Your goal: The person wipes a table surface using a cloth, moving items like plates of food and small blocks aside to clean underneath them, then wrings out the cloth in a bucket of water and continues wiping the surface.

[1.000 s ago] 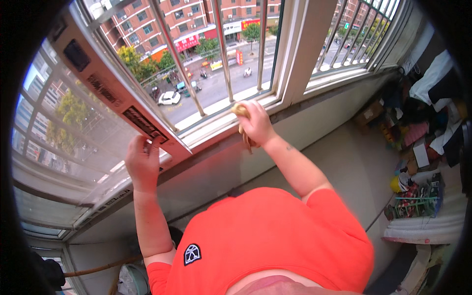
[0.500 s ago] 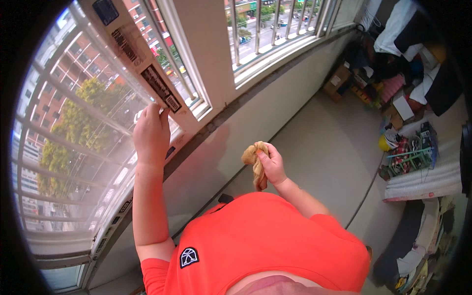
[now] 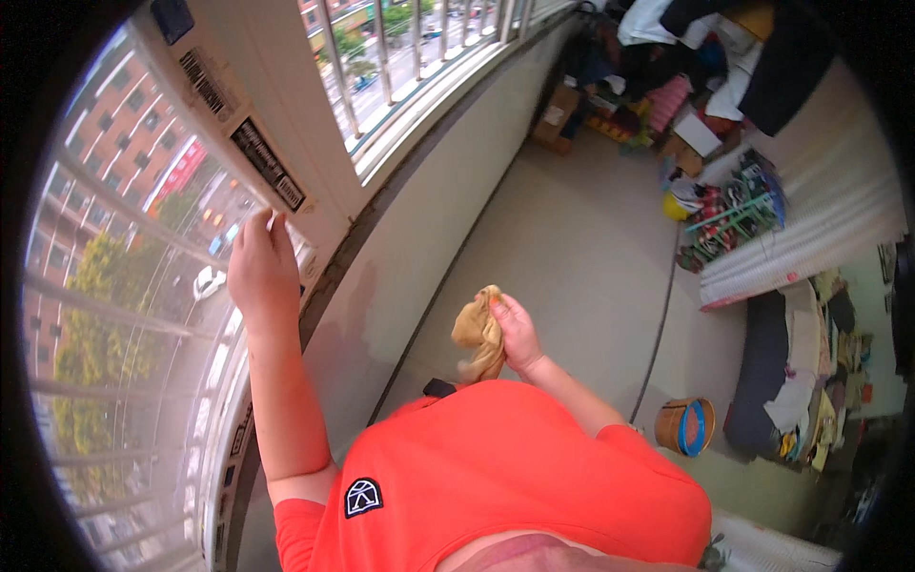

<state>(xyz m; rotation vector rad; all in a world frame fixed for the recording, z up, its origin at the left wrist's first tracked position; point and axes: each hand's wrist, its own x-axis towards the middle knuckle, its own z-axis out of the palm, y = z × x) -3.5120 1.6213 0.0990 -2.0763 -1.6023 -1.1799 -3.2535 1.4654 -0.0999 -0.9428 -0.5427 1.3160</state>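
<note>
Hands observed: 2. From where I stand, the left hand (image 3: 262, 267) is raised at the edge of 1 window frame (image 3: 315, 162), its fingers bent and close together; whether they grip the frame or only rest on it, I cannot tell from here. The right hand (image 3: 516, 336), well apart from it, is clamped on 1 tan cloth (image 3: 474, 329), which bunches and hangs at that hand's left side, in front of the shirt (image 3: 534, 467).

Edges: the glass pane (image 3: 143, 276) lies left of the left hand. The sill edge (image 3: 367, 224) runs forward and rightward from beside that hand, above the pale wall (image 3: 419, 229) standing between the 2 hands.

Room for moving: a broad stretch of floor (image 3: 572, 238) extends ahead and right of the right hand, crossed to its right by 1 dark line (image 3: 658, 338).

Further count: 1 round tub (image 3: 670, 419) with a blue rim, right of the right hand and back toward the body; 1 cardboard box (image 3: 556, 116), well ahead of it; 1 green rack (image 3: 734, 221), farther ahead and right.
</note>
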